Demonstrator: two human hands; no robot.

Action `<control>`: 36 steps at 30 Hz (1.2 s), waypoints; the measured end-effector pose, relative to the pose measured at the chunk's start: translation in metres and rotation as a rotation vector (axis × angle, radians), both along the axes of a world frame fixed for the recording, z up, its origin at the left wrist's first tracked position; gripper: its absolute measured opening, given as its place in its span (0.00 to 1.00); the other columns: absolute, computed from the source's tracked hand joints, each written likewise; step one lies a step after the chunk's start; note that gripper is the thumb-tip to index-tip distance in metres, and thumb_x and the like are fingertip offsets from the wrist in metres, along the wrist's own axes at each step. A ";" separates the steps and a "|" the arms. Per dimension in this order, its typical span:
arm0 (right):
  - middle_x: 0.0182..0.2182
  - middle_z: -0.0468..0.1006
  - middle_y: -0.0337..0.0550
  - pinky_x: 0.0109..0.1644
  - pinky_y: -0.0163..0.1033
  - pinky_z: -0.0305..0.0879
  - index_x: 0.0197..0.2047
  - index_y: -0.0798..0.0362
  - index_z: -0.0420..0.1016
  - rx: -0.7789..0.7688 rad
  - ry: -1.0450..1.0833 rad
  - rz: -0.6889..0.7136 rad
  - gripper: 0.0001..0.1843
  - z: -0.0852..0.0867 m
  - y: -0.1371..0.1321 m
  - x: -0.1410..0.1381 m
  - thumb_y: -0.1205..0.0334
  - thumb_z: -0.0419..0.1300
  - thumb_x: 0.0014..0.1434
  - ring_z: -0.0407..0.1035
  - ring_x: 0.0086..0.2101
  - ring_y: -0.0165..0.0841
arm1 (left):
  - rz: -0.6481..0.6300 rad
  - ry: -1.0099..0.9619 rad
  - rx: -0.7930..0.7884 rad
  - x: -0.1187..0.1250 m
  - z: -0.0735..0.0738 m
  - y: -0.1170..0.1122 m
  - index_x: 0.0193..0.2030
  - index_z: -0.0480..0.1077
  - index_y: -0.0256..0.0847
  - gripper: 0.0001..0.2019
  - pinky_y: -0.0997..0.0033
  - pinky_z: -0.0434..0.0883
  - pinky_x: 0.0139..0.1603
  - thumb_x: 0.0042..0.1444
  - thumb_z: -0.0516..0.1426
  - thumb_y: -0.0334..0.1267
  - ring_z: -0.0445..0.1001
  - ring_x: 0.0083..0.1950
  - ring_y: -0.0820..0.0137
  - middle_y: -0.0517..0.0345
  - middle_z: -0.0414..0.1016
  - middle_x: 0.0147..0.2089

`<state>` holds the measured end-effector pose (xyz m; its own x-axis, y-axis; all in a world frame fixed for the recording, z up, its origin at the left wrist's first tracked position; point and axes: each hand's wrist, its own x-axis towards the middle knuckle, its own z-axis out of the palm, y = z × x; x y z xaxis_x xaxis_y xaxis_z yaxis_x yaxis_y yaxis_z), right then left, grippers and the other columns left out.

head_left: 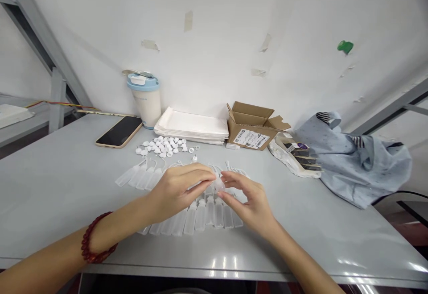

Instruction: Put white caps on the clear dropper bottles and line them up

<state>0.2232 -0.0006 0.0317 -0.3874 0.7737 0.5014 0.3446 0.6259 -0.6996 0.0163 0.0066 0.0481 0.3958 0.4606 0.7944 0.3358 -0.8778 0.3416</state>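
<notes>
Pinching a clear plastic piece point(219, 185) between both sets of fingertips, the left hand point(177, 191) and the right hand point(249, 202) meet just above the table point(50, 196). Thumb and forefinger of each hand are pressed together on the piece, left from one side, right from the other. It is too small to tell whether this is a nozzle or the top of a bottle.

The piece sits right over the near row of bottles point(203, 216), which lie side by side, touching, necks pointing away from the person. A back row of bottles point(140, 175) lies just beyond the left hand, with thin tips sticking up. Whether each bottle has its nozzle on can't be told from here.

The pile of white caps point(163, 146) lies loose behind the back row, near the phone point(119, 132). Judging by that, capping looks mostly undone: many caps are off, and no bottle clearly shows one on. Both rows look laid out and sorted, so prep seems finished, with the work early to midway and one item in hand.

A red bead bracelet point(92, 240) is on the left wrist. A lidded cup point(147, 100), a stack of white sheets point(192, 126), a cardboard box point(252, 129) and a blue cloth bag point(354, 164) sit well apart at the back, untouched.
</notes>
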 end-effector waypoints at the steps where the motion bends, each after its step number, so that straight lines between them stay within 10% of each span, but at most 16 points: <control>1: 0.41 0.80 0.43 0.42 0.36 0.74 0.53 0.48 0.69 0.007 0.004 0.015 0.20 0.000 0.000 0.000 0.66 0.64 0.57 0.77 0.36 0.31 | -0.001 0.002 0.002 0.000 0.000 0.000 0.41 0.72 0.34 0.08 0.75 0.76 0.43 0.57 0.56 0.22 0.78 0.41 0.71 0.51 0.79 0.38; 36: 0.34 0.82 0.44 0.40 0.40 0.74 0.40 0.52 0.76 -0.302 0.152 0.007 0.09 0.012 -0.002 -0.004 0.61 0.65 0.55 0.78 0.33 0.35 | -0.110 0.097 -0.192 0.000 0.000 -0.006 0.50 0.70 0.38 0.13 0.72 0.74 0.46 0.61 0.51 0.24 0.75 0.47 0.69 0.50 0.75 0.47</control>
<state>0.2187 -0.0023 0.0437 -0.3316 0.8936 0.3024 0.2181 0.3845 -0.8970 0.0160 0.0008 0.0478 0.5223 0.5495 0.6521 0.2810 -0.8329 0.4768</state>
